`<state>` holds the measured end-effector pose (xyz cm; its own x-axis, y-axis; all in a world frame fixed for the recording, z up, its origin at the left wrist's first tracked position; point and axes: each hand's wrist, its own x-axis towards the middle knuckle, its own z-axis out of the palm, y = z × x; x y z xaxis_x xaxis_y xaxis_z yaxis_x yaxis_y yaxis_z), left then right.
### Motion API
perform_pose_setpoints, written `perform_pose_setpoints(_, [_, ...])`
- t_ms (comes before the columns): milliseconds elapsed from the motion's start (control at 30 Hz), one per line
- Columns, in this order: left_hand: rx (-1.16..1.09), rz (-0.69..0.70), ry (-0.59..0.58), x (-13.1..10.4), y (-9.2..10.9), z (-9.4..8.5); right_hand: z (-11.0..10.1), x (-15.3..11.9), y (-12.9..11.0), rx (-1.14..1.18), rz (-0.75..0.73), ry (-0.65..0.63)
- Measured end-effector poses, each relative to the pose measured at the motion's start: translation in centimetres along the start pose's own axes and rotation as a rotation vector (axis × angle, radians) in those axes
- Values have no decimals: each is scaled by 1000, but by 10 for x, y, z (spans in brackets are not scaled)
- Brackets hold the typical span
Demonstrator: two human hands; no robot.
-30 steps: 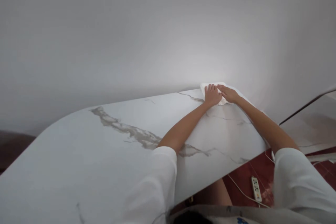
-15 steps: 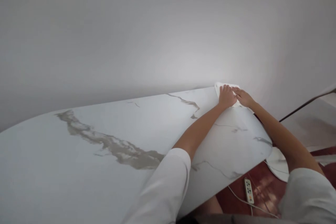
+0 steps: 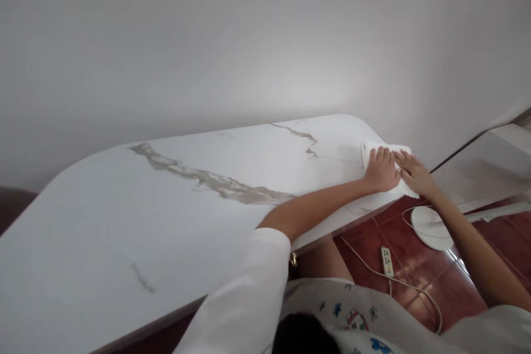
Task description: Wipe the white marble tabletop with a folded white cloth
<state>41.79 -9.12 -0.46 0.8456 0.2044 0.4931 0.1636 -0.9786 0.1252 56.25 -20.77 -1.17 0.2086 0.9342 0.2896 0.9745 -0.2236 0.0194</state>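
A folded white cloth (image 3: 409,190) lies over the right end of a white marble-patterned table (image 3: 174,249), with one corner hanging past the edge. My left hand (image 3: 381,170) is closed on the cloth from above, pressing it to the tabletop. Just beside it, touching, my right hand (image 3: 415,174) holds the cloth's right part, fingers bent over it. Both palms face down, so their undersides are hidden.
A pale wall (image 3: 249,38) runs along the table's far side. On the red tiled floor (image 3: 415,271) lie a power strip (image 3: 387,261) with a cable and a round white base (image 3: 431,228). A white ledge (image 3: 493,160) stands at the right.
Both hands and the cloth have moved from the table's far edge toward me and to the right, to its right-hand edge. The view has shifted, showing more floor and the rounded far corner.
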Motion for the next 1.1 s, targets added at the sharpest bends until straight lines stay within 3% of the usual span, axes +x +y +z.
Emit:
perform_pose_setpoints(100, [12, -6, -47, -36, -7, -25, -4, -8, -45, 37, -19, 24])
perform_pose_setpoints(233, [51, -69, -168, -91, -33, -66, -1, -1, -115, 117, -110, 36])
perform_pose_setpoints(467, [159, -261, -377, -207, -95, -156, 18, 27, -269, 297, -258, 100])
perform_pose_setpoints(600, [192, -412, -485, -277, -125, -213, 18, 39, -371, 343, -328, -11])
perform_pose_setpoints(733, [211, -584, -544, -341, -139, -258, 2, 44, -459, 320, -410, -152])
perform_pose_setpoints(933, [287, -763, -367, -424, -154, -288, -17, 51, -532, 394, -661, -138])
perform_pose_setpoints(1100, [342, -892, -331, -452, -195, -305, -12, 79, -584, 438, -682, -151])
